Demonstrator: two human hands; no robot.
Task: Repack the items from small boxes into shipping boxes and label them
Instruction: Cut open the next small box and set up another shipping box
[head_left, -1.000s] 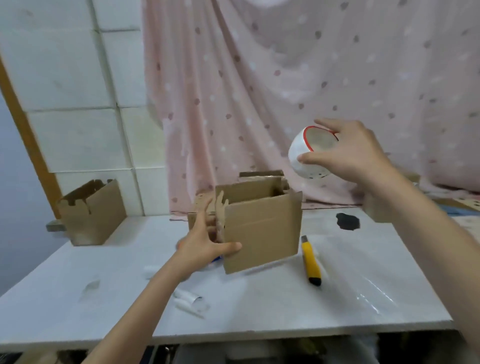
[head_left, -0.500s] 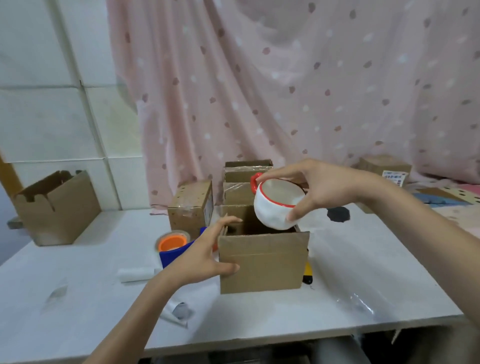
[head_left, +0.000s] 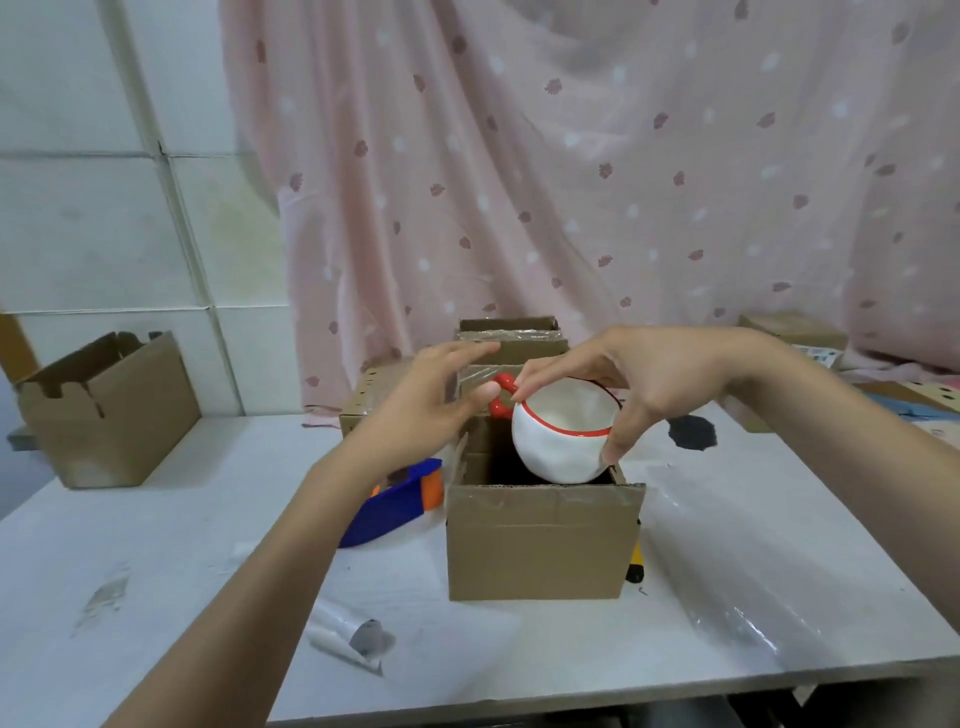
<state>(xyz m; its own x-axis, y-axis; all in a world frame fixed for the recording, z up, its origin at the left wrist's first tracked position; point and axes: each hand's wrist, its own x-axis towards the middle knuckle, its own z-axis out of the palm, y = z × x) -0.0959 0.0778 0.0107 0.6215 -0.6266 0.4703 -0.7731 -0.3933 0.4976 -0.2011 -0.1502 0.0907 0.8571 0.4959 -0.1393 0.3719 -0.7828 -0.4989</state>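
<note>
Mug: your white cup (head_left: 561, 441) is glossy, round-bellied ceramic with a thin red rim and a chunky red loop handle; it's tilted, hanging right over the open box mouth, bottom dipping just inside.
Right grip: your right hand (head_left: 660, 384) has it pinched across the rim, fingertips on the handle side, thumb down the far wall.
Left grip: your left hand (head_left: 431, 410) is wide and relaxed, fingers straight, thumb tip right at the handle; can't tell if it actually touches.
Shipping box: plain brown corrugated cardboard box (head_left: 543, 540), square, flaps open, a strip of clear tape across the front.
Surface: smooth white surface (head_left: 156, 561), a bit scuffed.
Other stuff: blue-and-orange plastic tape dispenser (head_left: 395, 506) just left of the box, curled white paper roll (head_left: 348, 639) near the front edge, crinkly clear film (head_left: 727, 597) on the right, another open cardboard carton (head_left: 109, 410) far left.
</note>
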